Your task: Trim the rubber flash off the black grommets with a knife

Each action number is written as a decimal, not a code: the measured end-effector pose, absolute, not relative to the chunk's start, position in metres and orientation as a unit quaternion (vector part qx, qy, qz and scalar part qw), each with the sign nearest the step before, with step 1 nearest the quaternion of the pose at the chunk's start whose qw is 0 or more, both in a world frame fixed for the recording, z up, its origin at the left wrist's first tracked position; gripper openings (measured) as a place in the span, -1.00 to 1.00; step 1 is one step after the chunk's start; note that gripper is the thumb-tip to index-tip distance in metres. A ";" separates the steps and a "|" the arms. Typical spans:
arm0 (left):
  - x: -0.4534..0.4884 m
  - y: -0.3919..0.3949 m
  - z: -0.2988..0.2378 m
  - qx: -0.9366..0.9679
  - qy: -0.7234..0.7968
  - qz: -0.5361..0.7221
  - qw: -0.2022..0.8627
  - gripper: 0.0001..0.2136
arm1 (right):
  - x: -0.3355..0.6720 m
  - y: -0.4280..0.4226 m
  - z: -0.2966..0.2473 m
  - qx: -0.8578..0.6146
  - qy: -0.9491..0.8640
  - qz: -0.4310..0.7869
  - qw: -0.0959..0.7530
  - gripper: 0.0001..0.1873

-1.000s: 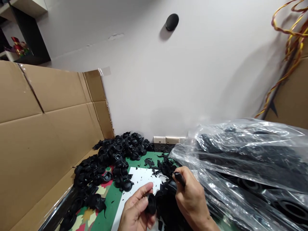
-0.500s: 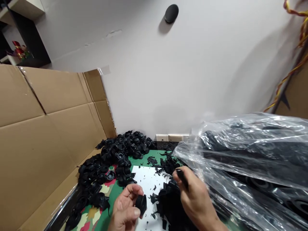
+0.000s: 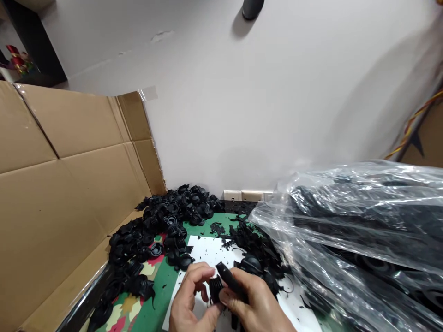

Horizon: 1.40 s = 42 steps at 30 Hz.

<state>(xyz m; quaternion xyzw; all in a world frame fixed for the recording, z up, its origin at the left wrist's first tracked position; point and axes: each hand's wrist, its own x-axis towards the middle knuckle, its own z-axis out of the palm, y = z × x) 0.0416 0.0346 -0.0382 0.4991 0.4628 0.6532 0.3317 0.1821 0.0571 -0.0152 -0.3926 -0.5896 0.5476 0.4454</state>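
Observation:
My left hand (image 3: pixel 188 302) pinches a small black ribbed rubber piece (image 3: pixel 215 289) between thumb and fingers. Closed around a slim black-handled tool (image 3: pixel 230 281) is my right hand (image 3: pixel 259 302), its thumb close against the ribbed piece. The tool's working end is hidden, so its kind is unclear. Both hands are together above a white sheet (image 3: pixel 204 246), which lies on a green surface (image 3: pixel 161 286). Black rubber scraps (image 3: pixel 258 244) and a rounded black piece (image 3: pixel 251 263) lie just beyond my right hand.
A heap of black ribbed rubber parts (image 3: pixel 173 214) spreads along the left and back. Behind it stands a cardboard panel (image 3: pixel 86 180). On the right, a clear plastic bag (image 3: pixel 346 216) holds dark parts. Wall sockets (image 3: pixel 252 196) are at the back.
My right hand has come left and down with the tool, from above the scraps to the ribbed piece. My left hand has shifted slightly right, still holding that piece. The view has tilted slightly.

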 end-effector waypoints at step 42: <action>0.026 0.035 -0.033 0.243 0.331 0.599 0.688 -0.67 | 0.188 0.063 -0.025 -0.319 -0.372 0.673 0.555 -0.45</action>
